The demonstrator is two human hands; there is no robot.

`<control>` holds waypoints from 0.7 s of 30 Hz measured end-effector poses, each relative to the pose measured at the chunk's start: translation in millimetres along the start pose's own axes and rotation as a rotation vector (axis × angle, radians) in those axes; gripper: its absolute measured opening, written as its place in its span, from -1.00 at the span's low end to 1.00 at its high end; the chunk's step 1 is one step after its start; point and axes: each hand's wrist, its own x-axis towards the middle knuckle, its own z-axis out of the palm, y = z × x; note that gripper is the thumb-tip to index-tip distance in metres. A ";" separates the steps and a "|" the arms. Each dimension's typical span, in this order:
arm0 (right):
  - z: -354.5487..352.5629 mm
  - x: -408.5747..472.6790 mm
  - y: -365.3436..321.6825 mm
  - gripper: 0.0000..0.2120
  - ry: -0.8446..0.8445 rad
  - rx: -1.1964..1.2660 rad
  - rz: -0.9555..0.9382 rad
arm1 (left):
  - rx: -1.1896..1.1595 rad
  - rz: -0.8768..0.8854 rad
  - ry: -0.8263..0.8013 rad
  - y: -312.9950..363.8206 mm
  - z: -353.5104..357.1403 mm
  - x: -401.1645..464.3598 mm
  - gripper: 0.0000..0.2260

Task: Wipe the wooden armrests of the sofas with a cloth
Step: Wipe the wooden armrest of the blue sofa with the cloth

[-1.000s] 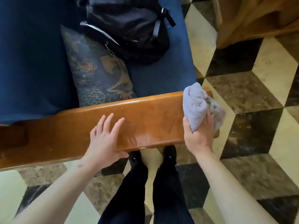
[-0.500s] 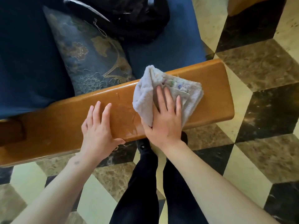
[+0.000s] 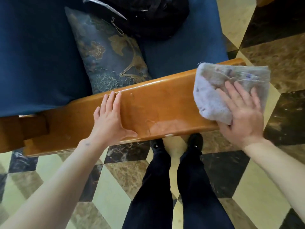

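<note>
Since half a second ago, the cloth (image 3: 231, 90) has been slid from the middle of the armrest (image 3: 161, 109) to its right end, where it is draped over the tip. At the armrest's left part, the left hand (image 3: 109, 120) is laid flat, fingers straight, nothing held. Behind the armrest, an embroidered cushion (image 3: 107, 55) and a black bag (image 3: 148, 15) are seen on the blue seat (image 3: 184, 53). At the right end, the cloth is pressed down by the right hand (image 3: 241, 113), fingers spread. No legible writing is seen.

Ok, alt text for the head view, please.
Seen from above, the right hand presses a grey cloth flat on the end of a wooden armrest, while the left hand rests flat on it.
</note>
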 end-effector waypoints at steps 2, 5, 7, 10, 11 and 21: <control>10.3 3.0 -33.1 -0.36 0.119 -0.040 0.368 | -0.046 -0.019 0.003 -1.4 4.6 -2.7 0.37; 24.4 32.1 -80.3 -0.40 0.266 -0.052 0.771 | -0.099 -0.039 0.012 -1.6 11.2 -5.2 0.35; 31.4 56.5 -104.1 -0.42 0.355 -0.039 0.932 | -0.103 -0.036 0.014 -2.6 14.2 -3.5 0.34; 42.3 77.5 -129.6 -0.39 0.378 -0.012 1.005 | -0.127 -0.052 0.023 -4.4 14.7 -2.8 0.36; 44.3 78.0 -133.4 -0.38 0.363 -0.016 0.983 | -0.145 -0.057 0.020 -4.2 14.5 -2.9 0.37; 42.3 39.9 -108.3 -0.27 -0.148 -0.003 -0.141 | -0.193 -0.081 0.006 2.4 7.8 -4.7 0.39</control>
